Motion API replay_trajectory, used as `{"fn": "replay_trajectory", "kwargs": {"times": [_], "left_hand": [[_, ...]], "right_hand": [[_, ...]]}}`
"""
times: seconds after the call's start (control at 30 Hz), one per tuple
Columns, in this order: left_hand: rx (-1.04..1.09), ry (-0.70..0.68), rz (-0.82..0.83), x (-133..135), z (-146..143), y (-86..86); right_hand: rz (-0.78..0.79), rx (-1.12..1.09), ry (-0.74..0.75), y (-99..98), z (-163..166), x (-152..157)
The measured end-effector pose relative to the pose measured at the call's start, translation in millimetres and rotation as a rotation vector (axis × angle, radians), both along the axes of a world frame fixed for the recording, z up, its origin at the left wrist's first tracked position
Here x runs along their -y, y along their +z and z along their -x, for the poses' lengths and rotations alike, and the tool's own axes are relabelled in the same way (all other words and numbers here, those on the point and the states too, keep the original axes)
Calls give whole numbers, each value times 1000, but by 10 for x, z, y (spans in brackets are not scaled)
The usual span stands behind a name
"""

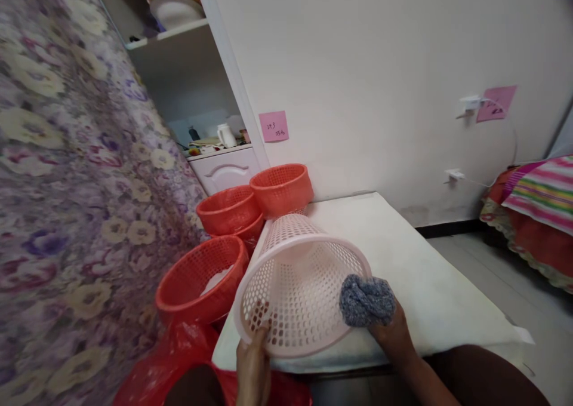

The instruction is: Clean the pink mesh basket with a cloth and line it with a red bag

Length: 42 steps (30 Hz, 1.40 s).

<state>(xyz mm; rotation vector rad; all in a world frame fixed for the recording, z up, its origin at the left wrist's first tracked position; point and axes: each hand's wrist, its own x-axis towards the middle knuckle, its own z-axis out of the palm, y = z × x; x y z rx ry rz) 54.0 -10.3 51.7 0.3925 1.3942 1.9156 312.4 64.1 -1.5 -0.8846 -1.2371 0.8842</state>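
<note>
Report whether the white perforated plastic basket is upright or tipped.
Tipped: the white perforated basket lies on its side, mouth facing the camera.

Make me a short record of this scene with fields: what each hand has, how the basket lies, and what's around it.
Left side: the left hand holds the lower rim of the white basket
Right side: the right hand holds a grey knitted bundle at the basket's rim
Basket pose: on its side on the white table, mouth towards the camera
Left of the table: nearest red basket with something white inside; further red baskets behind it
Below: red plastic bag
</note>
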Motion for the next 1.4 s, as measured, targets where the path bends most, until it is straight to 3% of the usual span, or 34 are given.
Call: {"fn": "replay_trajectory", "kwargs": {"times": [0.27,0.43,0.6,0.73,0.87,0.97,1.4], "left_hand": [[116,7,-34,-34,-178,9],[202,15,-59,-21,-475,31],[261,-5,-58,1,-727,-57],[148,-46,-93,-17,-536,-50],[62,10,-70,-36,-195,2],[75,13,-14,-30,-91,-37],[165,-30,-83,16,-476,-129]], "right_hand": [[125,-70,-85,-190,98,10],[195,-105,-96,-226,272,80],[205,-95,-66,-229,428,115],[138,-53,-41,-139,348,81],[32,-5,-29,-54,169,28],[-6,26,-43,-46,82,2],[111,39,-137,-194,299,109]]}}
